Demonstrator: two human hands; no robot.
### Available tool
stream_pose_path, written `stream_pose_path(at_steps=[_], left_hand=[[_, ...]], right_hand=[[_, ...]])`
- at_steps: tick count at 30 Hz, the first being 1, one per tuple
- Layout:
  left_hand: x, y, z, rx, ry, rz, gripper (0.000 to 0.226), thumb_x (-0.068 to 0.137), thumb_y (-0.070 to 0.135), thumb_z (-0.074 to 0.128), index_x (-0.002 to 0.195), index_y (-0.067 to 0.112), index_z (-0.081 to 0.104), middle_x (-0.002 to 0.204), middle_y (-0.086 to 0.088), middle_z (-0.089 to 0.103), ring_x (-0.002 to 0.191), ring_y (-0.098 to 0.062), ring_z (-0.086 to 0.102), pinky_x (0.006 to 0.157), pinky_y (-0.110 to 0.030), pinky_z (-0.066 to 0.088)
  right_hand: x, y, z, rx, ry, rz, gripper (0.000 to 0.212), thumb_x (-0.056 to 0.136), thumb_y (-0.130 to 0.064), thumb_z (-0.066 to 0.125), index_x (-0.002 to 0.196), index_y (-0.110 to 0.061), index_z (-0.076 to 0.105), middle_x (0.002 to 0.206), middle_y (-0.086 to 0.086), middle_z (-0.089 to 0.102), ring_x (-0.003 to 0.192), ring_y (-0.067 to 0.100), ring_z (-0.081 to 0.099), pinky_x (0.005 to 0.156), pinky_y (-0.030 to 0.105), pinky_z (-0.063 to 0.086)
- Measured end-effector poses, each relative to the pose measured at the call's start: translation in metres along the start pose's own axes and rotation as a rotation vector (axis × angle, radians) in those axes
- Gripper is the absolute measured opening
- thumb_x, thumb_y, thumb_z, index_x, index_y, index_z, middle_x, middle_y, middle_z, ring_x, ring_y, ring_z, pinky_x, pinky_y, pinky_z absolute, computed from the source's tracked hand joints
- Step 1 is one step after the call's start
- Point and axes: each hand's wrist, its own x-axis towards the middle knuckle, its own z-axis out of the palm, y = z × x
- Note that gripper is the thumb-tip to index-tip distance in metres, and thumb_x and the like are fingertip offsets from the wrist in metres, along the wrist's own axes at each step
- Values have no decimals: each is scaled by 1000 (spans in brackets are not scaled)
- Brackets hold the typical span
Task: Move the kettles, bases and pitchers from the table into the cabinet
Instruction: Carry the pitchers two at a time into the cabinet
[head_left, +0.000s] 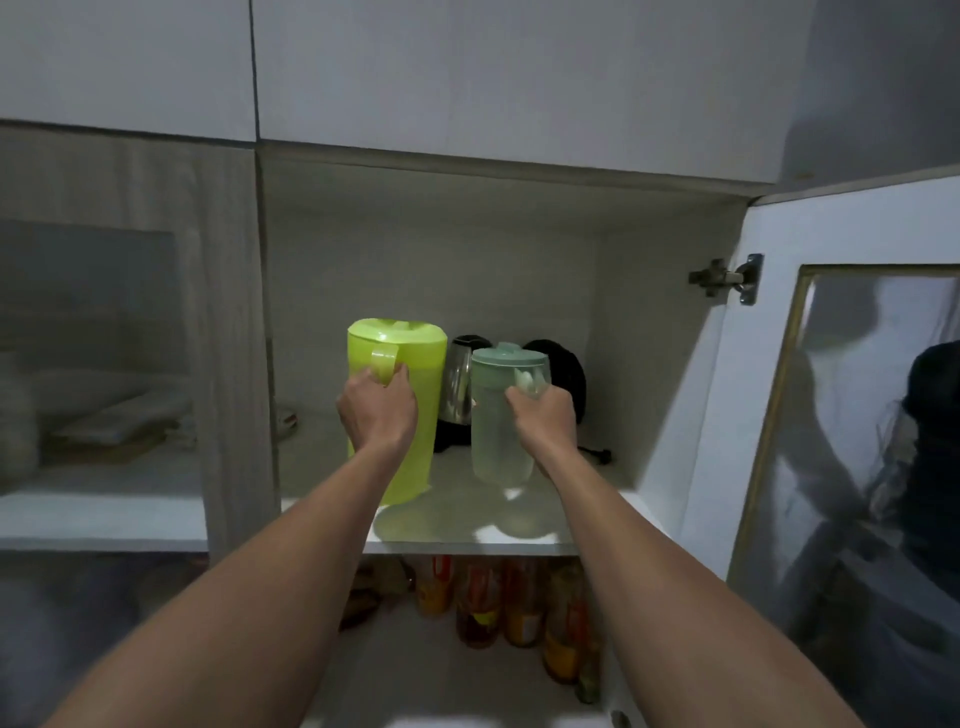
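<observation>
A tall lime-green pitcher (415, 415) stands on the cabinet shelf (467, 530), and my left hand (378, 410) grips its handle. To its right, a clear pitcher with a pale green lid (498, 426) hangs slightly above the shelf, held by its handle in my right hand (543, 415). Behind the two pitchers a steel kettle (460, 382) sits on a black base. Further right at the back stands a black kettle (563, 374), partly hidden by the clear pitcher and my hand.
The cabinet door (852, 441) with a glass pane hangs open at the right, its hinge (727, 278) at the top. A closed glass-front door (104, 338) is at the left. Several bottles (498, 603) stand on the lower shelf. A black cord plug (600, 454) lies at the right.
</observation>
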Motion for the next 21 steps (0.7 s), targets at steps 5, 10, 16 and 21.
stream_pose_path(at_steps=[5, 10, 16, 21], left_hand=[[36, -27, 37, 84, 60, -18, 35, 93, 31, 59, 69, 6, 56, 84, -23, 67, 85, -41, 63, 74, -41, 47], [73, -57, 68, 170, 128, -67, 38, 92, 33, 59, 93, -4, 69, 100, -29, 68, 97, -45, 63, 77, -42, 47], [115, -85, 91, 118, 195, -151, 26, 89, 26, 59, 76, 3, 62, 82, -21, 66, 83, -39, 64, 64, -33, 39], [143, -108, 106, 219, 255, -132, 39, 93, 35, 57, 94, -2, 70, 101, -25, 70, 101, -43, 63, 89, -43, 49]], right_hand=[[55, 25, 43, 10, -64, -11, 22, 90, -23, 64, 71, -12, 62, 64, 0, 58, 60, 17, 56, 54, 26, 39], [106, 51, 91, 36, -125, 2, 26, 89, -28, 68, 95, -4, 74, 85, 7, 68, 82, 24, 65, 68, 28, 44], [159, 65, 148, -71, -230, -64, 33, 94, -28, 62, 104, 2, 72, 110, 25, 71, 104, 39, 68, 78, 40, 50], [177, 76, 179, 33, -256, -113, 21, 93, -21, 65, 84, -2, 71, 97, 24, 72, 93, 35, 68, 76, 40, 50]])
